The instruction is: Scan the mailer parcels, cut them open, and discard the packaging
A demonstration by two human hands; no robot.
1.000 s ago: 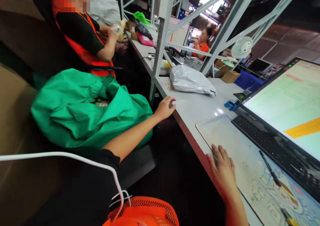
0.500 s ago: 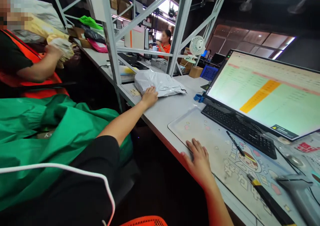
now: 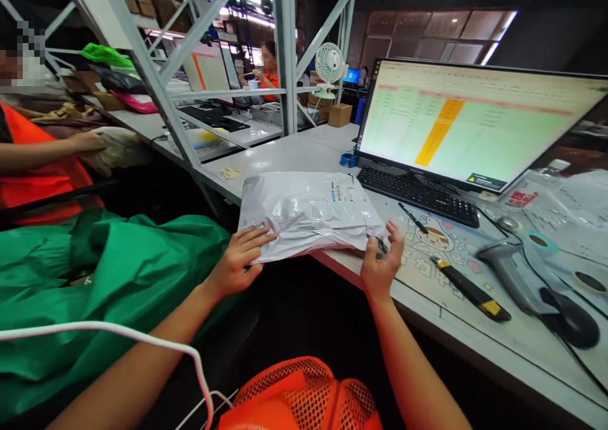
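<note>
A white plastic mailer bag (image 3: pixel 304 205), shiny and creased, lies at the front edge of the desk and overhangs it a little. Small printing shows near its far right corner. My left hand (image 3: pixel 240 259) has its fingers over the bag's near left corner and its thumb below the edge, gripping it. By the right end of the bag is my right hand (image 3: pixel 382 262), thumb and bent fingers apart around the corner; whether it touches the bag is unclear.
On the desk (image 3: pixel 266 154) are a monitor (image 3: pixel 475 126), keyboard (image 3: pixel 418 196), pen (image 3: pixel 412 218), utility knife (image 3: pixel 470 289) and barcode scanner (image 3: pixel 513 271). Green fabric (image 3: pixel 118 278) and a white cable (image 3: pixel 118 332) are at left. A co-worker's arm (image 3: pixel 52 151) handles a bag farther left.
The mailer bag has come from the back left of the desk to the front edge, with my left hand on it. My right hand has risen from the desk mat to the bag's right end.
</note>
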